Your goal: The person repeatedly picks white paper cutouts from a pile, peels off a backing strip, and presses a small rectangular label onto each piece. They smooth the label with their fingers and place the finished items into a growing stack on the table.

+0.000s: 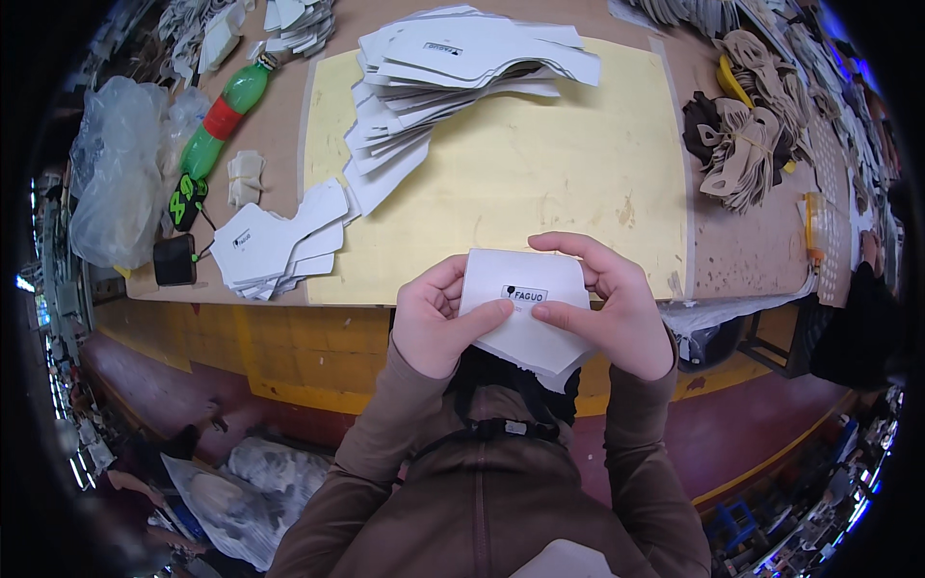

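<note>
Just past the table's front edge, I hold a white flat cut piece point(530, 275) with a small dark printed label on its face. It is bent over, its lower end hanging toward me. My left hand point(434, 316) grips its left side, thumb pressed on the face beside the label. My right hand point(619, 306) pinches the right side, thumb on the face and index finger along the top edge. On the table lie a long fanned stack of similar white pieces point(462, 63) and a smaller fanned pile point(270, 241) at the left.
On the left are a green bottle point(241, 91) with a red band, clear plastic bags point(116, 183), a black phone-like object point(174, 260) and a tied white bundle point(246, 177). Bundles of beige pieces point(747, 154) lie right of the yellow sheet point(549, 164). A plastic-wrapped heap point(255, 482) sits behind left.
</note>
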The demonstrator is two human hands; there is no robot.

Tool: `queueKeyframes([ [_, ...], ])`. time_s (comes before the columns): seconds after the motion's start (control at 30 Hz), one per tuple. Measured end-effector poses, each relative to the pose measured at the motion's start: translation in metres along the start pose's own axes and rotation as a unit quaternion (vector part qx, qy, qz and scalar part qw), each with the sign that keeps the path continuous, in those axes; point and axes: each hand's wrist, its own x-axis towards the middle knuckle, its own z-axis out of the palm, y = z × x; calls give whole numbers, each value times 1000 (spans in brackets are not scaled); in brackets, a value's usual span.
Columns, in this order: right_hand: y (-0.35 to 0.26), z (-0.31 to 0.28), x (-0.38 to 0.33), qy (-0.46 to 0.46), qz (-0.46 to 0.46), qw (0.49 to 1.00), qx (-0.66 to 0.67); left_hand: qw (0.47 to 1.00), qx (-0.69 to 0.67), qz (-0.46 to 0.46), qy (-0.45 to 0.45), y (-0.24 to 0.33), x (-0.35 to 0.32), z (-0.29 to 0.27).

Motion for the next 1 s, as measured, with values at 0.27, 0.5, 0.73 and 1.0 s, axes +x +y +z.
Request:
queueKeyframes([
  [0.27,3,-1,-1,-2,7,1000,-3,999,46,-3,29,4,-3,1],
  [0.5,3,0,-1,2,8,1000,-24,999,40,-1,37,3,-2,0],
  [0.73,-3,0,-5,12,8,999,-37,1000,27,-7,-15,5,-5,-1],
  [1.0,1,1,-5,16,-9,999,-36,999,38,-12,0,6,-8,-2],
])
